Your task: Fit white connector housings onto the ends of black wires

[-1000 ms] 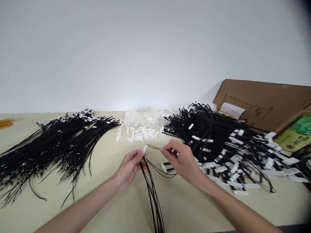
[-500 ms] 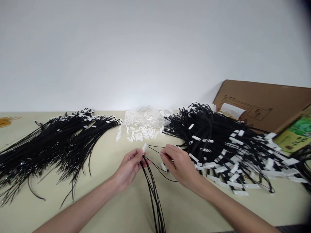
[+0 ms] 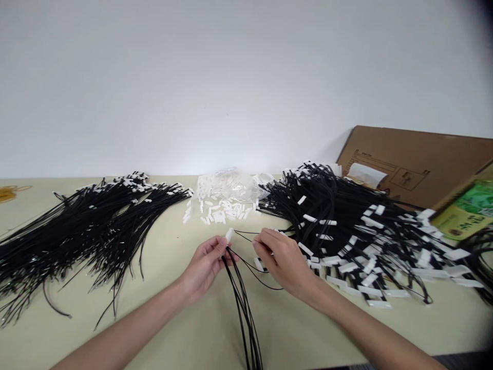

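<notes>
On the beige table (image 3: 185, 329) my left hand (image 3: 206, 267) pinches a white connector (image 3: 229, 235) and black wires (image 3: 242, 303); my right hand (image 3: 283, 259) pinches one thin wire (image 3: 246, 233), needing careful alignment for insertion.

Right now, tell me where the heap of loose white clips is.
In the head view, the heap of loose white clips lies at the table's far middle, between the left cable pile and the right tagged pile.

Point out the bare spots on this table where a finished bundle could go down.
Bare table shows between the left cable pile and the left hand. Another strip lies beside the right forearm, below the tagged cable heap. The back row, around the white clips and cardboard, is crowded.
</notes>
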`<state>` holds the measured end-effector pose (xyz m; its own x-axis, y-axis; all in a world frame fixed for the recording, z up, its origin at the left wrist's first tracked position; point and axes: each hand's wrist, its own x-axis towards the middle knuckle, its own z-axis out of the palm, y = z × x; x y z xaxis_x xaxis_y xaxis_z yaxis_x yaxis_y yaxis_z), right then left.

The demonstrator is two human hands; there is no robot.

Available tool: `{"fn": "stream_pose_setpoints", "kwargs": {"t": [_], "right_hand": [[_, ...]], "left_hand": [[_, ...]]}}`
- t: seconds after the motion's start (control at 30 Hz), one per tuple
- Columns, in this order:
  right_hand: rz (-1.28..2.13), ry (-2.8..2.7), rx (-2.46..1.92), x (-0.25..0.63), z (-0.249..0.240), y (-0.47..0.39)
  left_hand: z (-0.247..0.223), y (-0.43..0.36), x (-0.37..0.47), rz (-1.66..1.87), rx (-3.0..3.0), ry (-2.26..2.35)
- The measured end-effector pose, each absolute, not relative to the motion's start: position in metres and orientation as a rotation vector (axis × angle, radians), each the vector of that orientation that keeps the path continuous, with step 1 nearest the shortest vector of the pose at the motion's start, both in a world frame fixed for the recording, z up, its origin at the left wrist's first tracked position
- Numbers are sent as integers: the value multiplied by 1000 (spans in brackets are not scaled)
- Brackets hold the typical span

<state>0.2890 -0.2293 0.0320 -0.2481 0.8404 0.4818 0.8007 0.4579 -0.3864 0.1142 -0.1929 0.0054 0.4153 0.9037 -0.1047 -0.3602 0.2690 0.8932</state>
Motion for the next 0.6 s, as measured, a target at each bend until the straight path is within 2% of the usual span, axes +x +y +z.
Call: {"fn": "stream_pose_setpoints", "kwargs": {"t": [0.6], "right_hand": [[74, -2071, -1338, 287, 30, -232]], "left_hand": [[7, -193, 114, 940, 905, 721]]}}
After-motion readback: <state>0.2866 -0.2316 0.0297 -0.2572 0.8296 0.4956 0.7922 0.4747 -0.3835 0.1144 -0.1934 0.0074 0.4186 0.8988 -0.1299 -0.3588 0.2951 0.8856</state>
